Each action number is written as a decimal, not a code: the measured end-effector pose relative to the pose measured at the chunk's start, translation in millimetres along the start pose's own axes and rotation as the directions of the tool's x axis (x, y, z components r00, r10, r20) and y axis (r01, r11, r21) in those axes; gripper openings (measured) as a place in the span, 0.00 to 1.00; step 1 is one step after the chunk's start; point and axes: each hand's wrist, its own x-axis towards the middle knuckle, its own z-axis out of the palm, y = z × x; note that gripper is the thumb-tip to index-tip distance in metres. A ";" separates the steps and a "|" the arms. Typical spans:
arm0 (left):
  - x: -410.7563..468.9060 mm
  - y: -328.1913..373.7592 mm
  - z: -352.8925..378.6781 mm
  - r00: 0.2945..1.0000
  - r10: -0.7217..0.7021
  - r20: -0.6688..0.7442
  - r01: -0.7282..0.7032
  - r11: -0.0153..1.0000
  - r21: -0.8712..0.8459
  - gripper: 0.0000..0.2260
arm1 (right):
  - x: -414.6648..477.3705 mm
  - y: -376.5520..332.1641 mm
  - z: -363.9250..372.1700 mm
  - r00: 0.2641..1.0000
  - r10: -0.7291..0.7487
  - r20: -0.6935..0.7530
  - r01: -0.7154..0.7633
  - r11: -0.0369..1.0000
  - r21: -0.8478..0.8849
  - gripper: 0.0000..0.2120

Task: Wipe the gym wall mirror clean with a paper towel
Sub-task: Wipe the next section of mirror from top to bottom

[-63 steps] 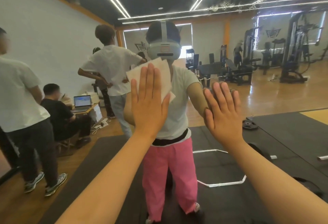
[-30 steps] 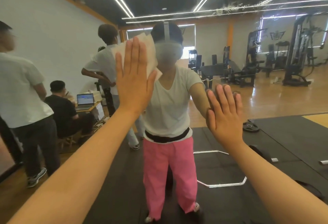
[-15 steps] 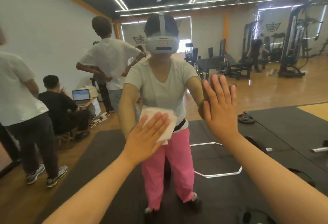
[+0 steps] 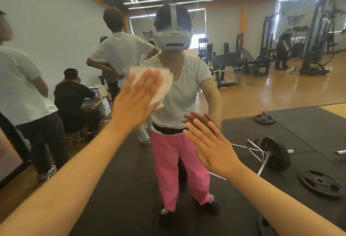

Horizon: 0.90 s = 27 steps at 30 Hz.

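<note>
The wall mirror (image 4: 280, 95) fills the whole view and reflects me and the gym behind me. My left hand (image 4: 134, 103) lies flat with straight fingers and presses a folded white paper towel (image 4: 164, 84) against the glass at chest height of my reflection. My right hand (image 4: 211, 146) is flat too, palm toward the glass lower and to the right, its fingertips meeting those of its reflection. It holds nothing.
The reflection shows black floor mats with a bar (image 4: 262, 153) and weight plates (image 4: 318, 181) lying on them. Several people (image 4: 24, 93) stand or sit at the left near a laptop (image 4: 91, 97). Gym machines (image 4: 316, 43) stand at the back right.
My left hand has swept the towel from low on the glass back up toward chest height. My right hand has dropped lower on the mirror.
</note>
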 end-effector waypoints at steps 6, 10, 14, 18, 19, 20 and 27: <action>35.0 -29.6 -14.8 0.977 -0.210 0.045 0.213 0.973 -0.085 0.28 | 47.7 -19.5 22.6 0.998 -0.059 -0.027 0.059 0.998 0.003 0.29; 23.7 -21.7 -7.1 0.976 -0.217 0.020 0.217 0.971 -0.102 0.28 | 49.9 -16.3 36.1 0.996 -0.078 -0.044 0.075 0.995 -0.069 0.33; -15.7 -6.0 6.3 0.988 -0.157 -0.005 0.155 0.981 -0.118 0.29 | 47.7 -15.4 45.5 0.991 -0.093 -0.098 0.085 0.993 -0.087 0.34; -82.1 25.6 20.3 0.995 -0.098 0.036 0.103 0.984 -0.143 0.32 | 46.5 -17.0 54.6 0.987 -0.091 -0.132 0.077 0.991 -0.109 0.32; -99.2 35.3 23.2 0.996 -0.079 0.045 0.084 0.985 -0.147 0.32 | 46.3 -16.7 56.1 0.985 -0.094 -0.141 0.078 0.990 -0.120 0.32; -116.0 45.1 25.8 0.997 -0.052 0.054 0.060 0.987 -0.149 0.30 | 46.1 -16.9 57.4 0.984 -0.097 -0.146 0.079 0.989 -0.127 0.31; -171.4 72.7 30.3 0.984 0.092 0.150 -0.072 0.988 -0.134 0.27 | 45.8 -17.6 59.8 0.982 -0.101 -0.159 0.079 0.987 -0.140 0.30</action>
